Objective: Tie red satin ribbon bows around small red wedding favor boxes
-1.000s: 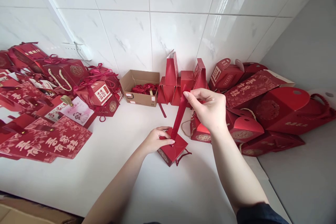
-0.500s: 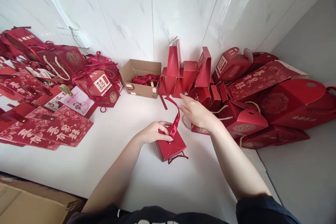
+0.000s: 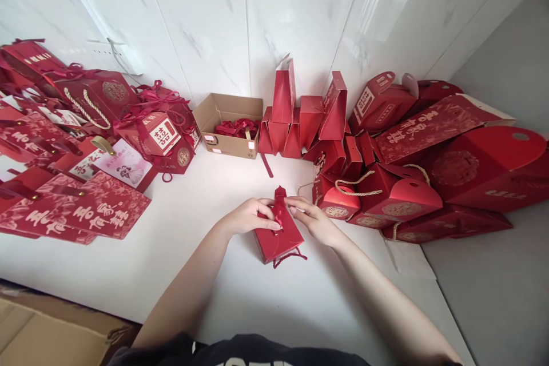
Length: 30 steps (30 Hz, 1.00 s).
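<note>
A small red gift box [image 3: 279, 238] lies on the white table top [image 3: 206, 274] in front of me. A red ribbon [image 3: 279, 206] rises from its top in a short loop. My left hand [image 3: 247, 216] rests on the left side of the box, fingers pinched on the ribbon at its base. My right hand [image 3: 312, 218] is at the right side of the box, its fingertips pinching the same ribbon. A thin red cord [image 3: 290, 256] trails from the near edge of the box.
Red gift bags and boxes [image 3: 81, 148] are heaped at the left. An open cardboard box [image 3: 227, 126] with red ribbons stands against the tiled wall, beside upright red boxes [image 3: 300, 114]. More red boxes [image 3: 420, 166] pile at the right. A brown carton [image 3: 47, 326] sits at the lower left.
My right hand has come down from holding the ribbon stretched high and now pinches it low at the box top. The ribbon has gone from taut to a short loop.
</note>
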Tool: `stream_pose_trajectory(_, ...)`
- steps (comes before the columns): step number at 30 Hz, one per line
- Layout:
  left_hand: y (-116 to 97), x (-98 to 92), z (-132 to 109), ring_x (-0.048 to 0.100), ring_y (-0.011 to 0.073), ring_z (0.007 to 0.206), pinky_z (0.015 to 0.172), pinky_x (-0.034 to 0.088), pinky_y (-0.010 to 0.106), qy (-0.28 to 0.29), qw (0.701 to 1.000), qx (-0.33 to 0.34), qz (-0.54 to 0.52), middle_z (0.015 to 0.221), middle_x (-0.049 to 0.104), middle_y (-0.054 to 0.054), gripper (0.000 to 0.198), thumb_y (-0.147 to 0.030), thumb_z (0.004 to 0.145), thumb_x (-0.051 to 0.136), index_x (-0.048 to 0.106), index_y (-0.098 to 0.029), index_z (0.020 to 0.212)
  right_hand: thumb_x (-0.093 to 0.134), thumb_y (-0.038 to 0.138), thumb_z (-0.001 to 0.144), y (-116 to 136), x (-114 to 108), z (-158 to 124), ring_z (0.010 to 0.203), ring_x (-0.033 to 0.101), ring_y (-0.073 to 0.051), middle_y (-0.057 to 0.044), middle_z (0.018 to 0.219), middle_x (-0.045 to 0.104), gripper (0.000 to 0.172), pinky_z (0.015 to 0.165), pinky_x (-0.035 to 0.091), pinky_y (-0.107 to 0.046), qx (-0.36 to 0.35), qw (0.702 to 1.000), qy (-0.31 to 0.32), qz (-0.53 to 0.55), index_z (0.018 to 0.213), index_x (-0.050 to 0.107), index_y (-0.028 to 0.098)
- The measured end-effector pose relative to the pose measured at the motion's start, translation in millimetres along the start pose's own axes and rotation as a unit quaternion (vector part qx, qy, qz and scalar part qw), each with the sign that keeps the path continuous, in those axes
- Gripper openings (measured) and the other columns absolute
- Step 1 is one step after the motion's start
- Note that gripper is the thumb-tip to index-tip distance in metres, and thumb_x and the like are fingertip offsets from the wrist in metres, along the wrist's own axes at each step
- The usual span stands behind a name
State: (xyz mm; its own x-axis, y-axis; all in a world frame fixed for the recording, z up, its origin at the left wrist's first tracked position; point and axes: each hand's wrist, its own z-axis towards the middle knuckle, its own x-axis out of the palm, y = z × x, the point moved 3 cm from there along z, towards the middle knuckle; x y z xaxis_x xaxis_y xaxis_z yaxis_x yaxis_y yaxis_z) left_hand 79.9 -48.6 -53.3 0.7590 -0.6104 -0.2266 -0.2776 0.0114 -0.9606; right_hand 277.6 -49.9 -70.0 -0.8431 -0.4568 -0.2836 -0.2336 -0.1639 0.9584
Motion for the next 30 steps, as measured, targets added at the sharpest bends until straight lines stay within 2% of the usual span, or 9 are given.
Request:
stream_pose_trajectory(3,1.5,0.6,-0.4,0.06,0.0265,0.115,0.102,0.044,0.035,0.001,1.0,0.003,-0.018,0.118,0.064,0.005,0.016,-0.039,0.072,0.078,0.079,-0.024,0.075,0.048,0.053,0.094,-4.4,6.9,10.5,0.133,0.045,-0.023,-0.006,0.14,0.054,0.044,0.115,0.031,-0.04,0.006,0.997,0.021,0.074,0.128,0.063,0.028)
stream_pose_trajectory(8,1.6,0.9,-1.7,0.06,0.025,0.112,0.101,0.045,0.034,-0.001,1.0,0.001,-0.026,0.116,0.064,0.005,0.017,-0.039,0.072,0.078,0.079,-0.023,0.078,0.051,0.05,0.094,2.6,14.5,21.7,0.123,0.055,-0.025,-0.007,0.132,0.062,0.045,0.112,0.036,-0.042,0.039,0.979,0.098,0.174,0.13,0.062,0.025)
stream_pose_trajectory(10,0.5,1.0,-1.7,0.061,0.0244,0.109,0.1,0.044,0.034,-0.001,1.0,0.002,-0.023,0.114,0.065,0.005,0.017,-0.038,0.071,0.079,0.079,-0.022,0.076,0.05,0.05,0.095,7.7,15.6,25.8,0.128,0.051,-0.025,-0.006,0.138,0.057,0.045,0.114,0.033,-0.043,0.016,0.979,0.087,0.181,0.132,0.06,0.026)
stream_pose_trajectory(13,-1.4,2.5,-1.1,0.061,0.0246,0.109,0.102,0.042,0.034,0.011,1.0,0.002,-0.024,0.12,0.064,0.006,0.018,-0.038,0.07,0.08,0.078,-0.021,0.072,0.044,0.05,0.097,15.6,12.6,31.2,0.14,0.037,-0.024,-0.002,0.149,0.045,0.045,0.118,0.025,-0.045,-0.04,0.979,0.028,0.2,0.137,0.053,0.032)
stream_pose_trajectory(15,-2.5,4.2,-0.6,0.059,0.0257,0.113,0.104,0.04,0.034,0.025,0.999,0.002,-0.029,0.127,0.062,0.006,0.019,-0.039,0.069,0.08,0.078,-0.02,0.071,0.039,0.05,0.099,20.3,9.3,32.8,0.141,0.034,-0.024,-0.001,0.15,0.044,0.044,0.118,0.024,-0.046,-0.05,0.973,0.043,0.219,0.137,0.054,0.032)
stream_pose_trajectory(20,-6.0,7.6,-0.3,0.056,0.0255,0.118,0.102,0.042,0.033,0.044,0.997,0.043,-0.044,0.124,0.063,0.007,0.018,-0.036,0.069,0.081,0.077,-0.018,0.068,0.067,0.037,0.084,30.0,0.0,25.1,0.143,0.031,-0.029,-0.006,0.148,0.046,0.044,0.118,0.022,-0.044,-0.063,0.94,0.309,0.131,0.127,0.063,0.025)
stream_pose_trajectory(22,-5.8,8.7,-0.7,0.056,0.0247,0.116,0.098,0.044,0.032,0.051,0.996,0.051,-0.055,0.117,0.065,0.007,0.019,-0.035,0.069,0.081,0.076,-0.017,0.067,0.071,0.027,0.08,30.6,-3.8,22.0,0.144,0.028,-0.028,-0.006,0.148,0.045,0.041,0.118,0.02,-0.042,-0.09,0.925,0.359,0.088,0.121,0.067,0.024)
stream_pose_trajectory(27,1.8,8.8,-1.3,0.063,0.021,0.094,0.09,0.048,0.032,0.058,0.997,0.024,-0.054,0.081,0.067,0.005,0.021,-0.036,0.07,0.08,0.075,-0.016,0.066,0.057,0.024,0.092,30.1,0.8,25.2,0.131,0.047,-0.025,-0.009,0.145,0.048,0.022,0.106,0.039,-0.041,-0.122,0.938,0.304,0.118,0.107,0.072,0.022)
stream_pose_trajectory(30,8.4,7.4,-0.3,0.064,0.0189,0.084,0.088,0.049,0.033,0.054,0.996,0.019,-0.065,0.076,0.066,0.004,0.021,-0.035,0.068,0.082,0.074,-0.015,0.067,0.062,0.028,0.09,31.7,8.4,26.7,0.128,0.05,-0.025,-0.009,0.144,0.048,0.019,0.104,0.042,-0.04,-0.141,0.947,0.271,0.101,0.105,0.072,0.021)
